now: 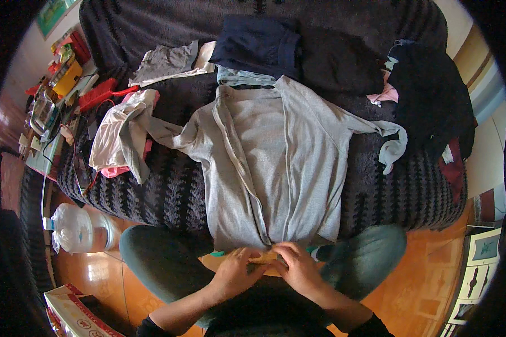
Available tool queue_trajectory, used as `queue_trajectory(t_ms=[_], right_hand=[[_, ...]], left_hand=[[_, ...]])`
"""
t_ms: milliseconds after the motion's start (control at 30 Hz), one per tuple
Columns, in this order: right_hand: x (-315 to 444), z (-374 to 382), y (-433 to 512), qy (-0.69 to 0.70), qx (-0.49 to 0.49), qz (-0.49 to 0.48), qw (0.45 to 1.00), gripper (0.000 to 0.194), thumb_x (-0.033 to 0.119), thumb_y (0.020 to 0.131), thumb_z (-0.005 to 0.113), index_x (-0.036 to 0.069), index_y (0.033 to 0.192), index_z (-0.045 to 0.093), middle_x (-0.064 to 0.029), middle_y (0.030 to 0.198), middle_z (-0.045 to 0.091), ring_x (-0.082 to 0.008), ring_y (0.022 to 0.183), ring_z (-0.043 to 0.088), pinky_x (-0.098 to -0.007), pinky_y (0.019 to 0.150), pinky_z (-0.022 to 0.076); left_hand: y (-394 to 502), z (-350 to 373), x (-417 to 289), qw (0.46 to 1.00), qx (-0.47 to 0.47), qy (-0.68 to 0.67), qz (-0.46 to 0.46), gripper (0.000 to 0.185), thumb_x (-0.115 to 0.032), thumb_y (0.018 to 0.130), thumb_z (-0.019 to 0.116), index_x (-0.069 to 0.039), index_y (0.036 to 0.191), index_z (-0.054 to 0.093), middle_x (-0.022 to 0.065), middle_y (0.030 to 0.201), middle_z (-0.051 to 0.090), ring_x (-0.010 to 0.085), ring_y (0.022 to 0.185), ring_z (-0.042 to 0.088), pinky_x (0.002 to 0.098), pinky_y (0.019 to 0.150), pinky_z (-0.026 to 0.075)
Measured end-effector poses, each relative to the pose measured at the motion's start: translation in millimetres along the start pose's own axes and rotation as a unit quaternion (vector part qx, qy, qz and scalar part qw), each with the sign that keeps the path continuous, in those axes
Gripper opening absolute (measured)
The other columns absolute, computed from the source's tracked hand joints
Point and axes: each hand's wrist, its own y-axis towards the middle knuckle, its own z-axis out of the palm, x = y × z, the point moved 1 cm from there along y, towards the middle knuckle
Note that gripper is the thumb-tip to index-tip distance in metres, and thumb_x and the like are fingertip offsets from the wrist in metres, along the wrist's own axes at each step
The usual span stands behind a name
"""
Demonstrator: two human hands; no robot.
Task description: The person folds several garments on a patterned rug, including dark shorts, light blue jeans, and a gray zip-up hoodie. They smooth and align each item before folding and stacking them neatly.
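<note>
A light grey zip-front garment (261, 139) lies spread on a dark throw over a sofa or bed, its sleeves reaching out to both sides. Its front edges come close together at the bottom hem, near my knees. My left hand (238, 269) is at the hem, just left of the zip's lower end, thumb and fingers curled. My right hand (297, 265) pinches the hem beside the bottom of the zip. The left sleeve's end rests over a pile of white and pink clothes (114, 139). The right cuff is twisted near a black garment.
Behind lie folded navy cloth (257, 44), a black garment (341, 63) and grey cloth (164, 63). More black clothing (434, 97) hangs at the right. A red brush (99, 93) is at the left; a large plastic water bottle (84, 229) and a printed box (76, 311) stand on the floor.
</note>
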Motion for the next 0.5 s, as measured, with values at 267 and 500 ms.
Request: queue_trajectory(t_ms=[267,500], right_hand=[[-54.6,45.6,-57.4,0.574,0.006,0.505,0.645,0.022,0.025,0.088,0.068,0.015,0.106,0.061,0.0030,0.093,0.063,-0.0120,0.084,0.058,-0.0267,0.071,0.0438],[-75.8,61.0,-45.2,0.645,-0.126,0.462,0.595,0.021,0.025,0.084,0.073,0.018,0.100,0.063,0.0059,0.096,0.062,-0.0119,0.090,0.055,-0.0310,0.078,0.0411]], left_hand=[[-15.5,92.1,68.2,0.621,0.060,-0.687,-0.373,0.040,-0.035,0.088,0.067,-0.010,0.117,0.057,0.0005,0.111,0.059,0.0172,0.109,0.052,0.0336,0.099,0.037],[12.9,139.7,65.8,0.571,0.013,-0.730,-0.376,0.033,-0.027,0.086,0.070,-0.010,0.112,0.057,0.0017,0.110,0.060,0.0163,0.111,0.050,0.0333,0.097,0.037]])
